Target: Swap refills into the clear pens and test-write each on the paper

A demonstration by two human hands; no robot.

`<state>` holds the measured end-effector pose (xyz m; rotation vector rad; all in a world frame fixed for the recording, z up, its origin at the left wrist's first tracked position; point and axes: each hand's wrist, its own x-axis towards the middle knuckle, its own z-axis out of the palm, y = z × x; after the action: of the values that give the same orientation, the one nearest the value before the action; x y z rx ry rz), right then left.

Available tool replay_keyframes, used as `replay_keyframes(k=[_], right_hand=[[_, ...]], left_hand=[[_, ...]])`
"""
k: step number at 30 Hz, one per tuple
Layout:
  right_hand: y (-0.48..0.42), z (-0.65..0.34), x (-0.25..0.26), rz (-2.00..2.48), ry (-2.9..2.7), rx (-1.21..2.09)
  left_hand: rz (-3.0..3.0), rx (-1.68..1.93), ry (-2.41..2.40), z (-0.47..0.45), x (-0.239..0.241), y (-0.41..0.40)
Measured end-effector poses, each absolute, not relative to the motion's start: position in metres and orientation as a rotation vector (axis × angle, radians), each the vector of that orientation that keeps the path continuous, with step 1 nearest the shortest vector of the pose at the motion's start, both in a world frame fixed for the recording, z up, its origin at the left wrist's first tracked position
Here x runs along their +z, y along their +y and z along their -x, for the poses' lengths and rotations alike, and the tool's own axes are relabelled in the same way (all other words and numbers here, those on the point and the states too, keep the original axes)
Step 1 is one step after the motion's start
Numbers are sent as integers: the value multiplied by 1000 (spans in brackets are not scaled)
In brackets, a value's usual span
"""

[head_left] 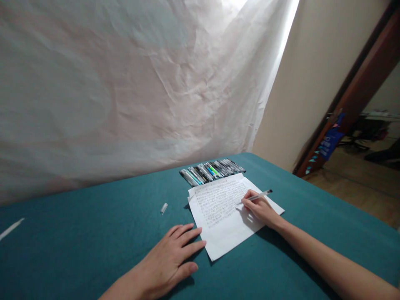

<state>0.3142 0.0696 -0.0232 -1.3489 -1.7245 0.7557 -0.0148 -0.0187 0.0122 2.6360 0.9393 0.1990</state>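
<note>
Table [109, 237] covered in matte, dark teal material, smooth, with a rounded far corner. Behind it hangs a pale cloth [150, 91], creased and faintly patterned in pink and grey, glossy with light at upper right. Paper [223, 241]: thin, white, flat, at least two sheets stacked slightly askew, right of centre on the table; dense rows of small dark handwriting fill the upper part, the lower part blank. Characters too small to read from here. Just beyond the paper's top edge, a row of pens [212, 171], slender and straight, laid side by side, mostly clear, grey and black, with turquoise, blue and bright green among them. Small translucent cap [163, 208] lies on the table, left of the paper. Right hand [258, 209] closed in a writing grip round a slim, clear-barrelled pen [261, 194], dark at its upper end; tip at the paper, close to the last written lines, though contact is hard to confirm. Left hand [175, 256] open, palm down, fingers loosely spread, fingertips at the paper's left edge.
</note>
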Motion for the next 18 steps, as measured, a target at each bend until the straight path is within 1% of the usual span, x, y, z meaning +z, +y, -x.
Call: replay_keyframes(k=[9,18], right_hand=[[70,-317,-24,1397,-1727,690],[72,-319,-27,1422,-1729,664]], left_hand=[[-2625,300,916,16,10,-17],[-2610,192,965,16,12,-19]])
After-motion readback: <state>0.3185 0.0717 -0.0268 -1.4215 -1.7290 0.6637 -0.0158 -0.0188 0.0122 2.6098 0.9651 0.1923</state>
